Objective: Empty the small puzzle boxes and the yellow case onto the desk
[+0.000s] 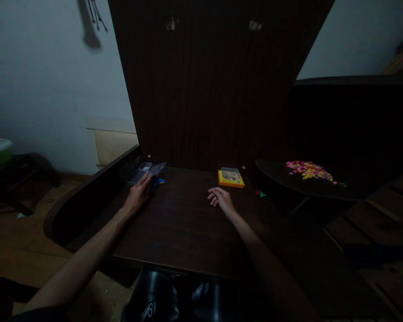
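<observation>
My left hand (140, 192) reaches to the far left of the dark wooden table (181, 228), its fingertips touching a clear plastic case (144, 172) with its lid open. A small blue piece (160, 181) lies just right of those fingers. My right hand (220, 198) rests palm down on the table's middle, fingers loosely curled and holding nothing. A yellow box with a clear top (230, 177) sits just beyond the right hand, apart from it.
A tall dark wooden panel (215, 85) stands behind the table. On a dark side surface to the right lies a heap of pink and yellow pieces (308, 170). Small red and green bits (260, 193) lie near its edge. A low stool (27, 174) stands far left.
</observation>
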Demonstrator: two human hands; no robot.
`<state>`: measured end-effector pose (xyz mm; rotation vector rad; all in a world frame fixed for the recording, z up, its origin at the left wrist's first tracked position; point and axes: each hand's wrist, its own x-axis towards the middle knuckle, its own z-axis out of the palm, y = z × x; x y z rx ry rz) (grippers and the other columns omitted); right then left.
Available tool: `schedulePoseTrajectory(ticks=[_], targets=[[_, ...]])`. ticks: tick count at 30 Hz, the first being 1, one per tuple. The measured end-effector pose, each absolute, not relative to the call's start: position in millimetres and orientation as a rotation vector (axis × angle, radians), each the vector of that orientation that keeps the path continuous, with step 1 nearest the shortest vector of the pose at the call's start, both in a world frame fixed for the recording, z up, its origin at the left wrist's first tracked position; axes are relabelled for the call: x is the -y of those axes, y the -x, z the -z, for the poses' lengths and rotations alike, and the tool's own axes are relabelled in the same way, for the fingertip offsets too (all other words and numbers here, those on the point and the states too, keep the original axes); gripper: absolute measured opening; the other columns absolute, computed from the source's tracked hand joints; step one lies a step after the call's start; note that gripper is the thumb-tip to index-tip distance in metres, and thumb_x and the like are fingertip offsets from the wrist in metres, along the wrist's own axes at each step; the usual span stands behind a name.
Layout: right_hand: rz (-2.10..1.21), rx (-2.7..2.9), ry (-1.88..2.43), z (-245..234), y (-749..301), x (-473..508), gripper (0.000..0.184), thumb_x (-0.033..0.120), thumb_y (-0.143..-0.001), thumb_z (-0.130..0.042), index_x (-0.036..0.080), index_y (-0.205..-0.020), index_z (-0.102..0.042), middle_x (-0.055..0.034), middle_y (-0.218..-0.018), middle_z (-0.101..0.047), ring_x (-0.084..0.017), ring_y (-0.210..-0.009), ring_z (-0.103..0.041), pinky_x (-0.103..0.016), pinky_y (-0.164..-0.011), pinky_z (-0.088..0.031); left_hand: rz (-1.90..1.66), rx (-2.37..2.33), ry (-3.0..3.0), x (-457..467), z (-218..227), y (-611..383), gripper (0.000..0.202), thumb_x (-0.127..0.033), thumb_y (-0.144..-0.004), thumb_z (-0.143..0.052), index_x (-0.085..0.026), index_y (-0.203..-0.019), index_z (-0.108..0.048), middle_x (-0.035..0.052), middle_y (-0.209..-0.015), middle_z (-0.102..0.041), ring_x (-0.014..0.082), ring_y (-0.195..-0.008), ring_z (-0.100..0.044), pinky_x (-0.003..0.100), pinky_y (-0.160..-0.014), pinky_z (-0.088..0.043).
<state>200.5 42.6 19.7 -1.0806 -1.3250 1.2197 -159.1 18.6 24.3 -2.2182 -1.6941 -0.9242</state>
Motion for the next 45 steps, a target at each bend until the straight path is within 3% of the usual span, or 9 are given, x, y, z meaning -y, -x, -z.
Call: schedulePoseTrajectory(ticks=[15, 22, 29, 45], targets=[[-1.203, 1.347, 1.078, -19, -200, -42, 0.038, 0.055, -0.073, -0.059, 0.017, -0.08, -0.063, -0.0003, -0.06, -0.064, -0.01, -0.041, -0.055, -0.019, -0.036, -0.038, 0.897, 1.637, 2.278, -15, -27, 157, 0.047, -0.017, -0.095, -0.038, -0.019, -0.141, -0.043, 0.0114, -0.153, -0.037, 0.0267, -0.131, -0.05, 0.041, -0.102, -0.051], [-1.209, 1.347, 1.074, -19, -201, -43, 0.039, 0.055, -0.072, -0.06, 0.017, -0.08, -0.063, 0.0001, -0.06, -0.064, -0.01, -0.04, -0.055, -0.018, -0.036, -0.037, 0.828, 1.691, 2.287, -13, -31, 155, 0.052, -0.015, -0.093, -0.041, -0.022, -0.144, -0.041, 0.0078, -0.154, -0.035, 0.0267, -0.132, -0.049, 0.04, -0.105, -0.049], [-1.218, 1.345, 1.084, -20, -201, -42, 0.04, 0.056, -0.072, -0.06, 0.016, -0.08, -0.062, -0.0002, -0.059, -0.063, -0.01, -0.04, -0.054, -0.018, -0.036, -0.037, 0.76, 1.668, 2.304, -10, -35, 152, 0.054, -0.011, -0.091, -0.035, -0.017, -0.144, -0.042, 0.0104, -0.156, -0.032, 0.0288, -0.131, -0.05, 0.042, -0.103, -0.05], [-1.218, 1.357, 1.087, -21, -201, -42, 0.037, 0.054, -0.072, -0.059, 0.018, -0.078, -0.063, 0.0004, -0.059, -0.063, -0.01, -0.04, -0.055, -0.018, -0.036, -0.038, 0.647, 1.574, 2.4, -14, -29, 158, 0.058, -0.006, -0.084, -0.04, -0.023, -0.139, -0.05, 0.0043, -0.155, -0.034, 0.0265, -0.14, -0.038, 0.045, -0.108, -0.045]])
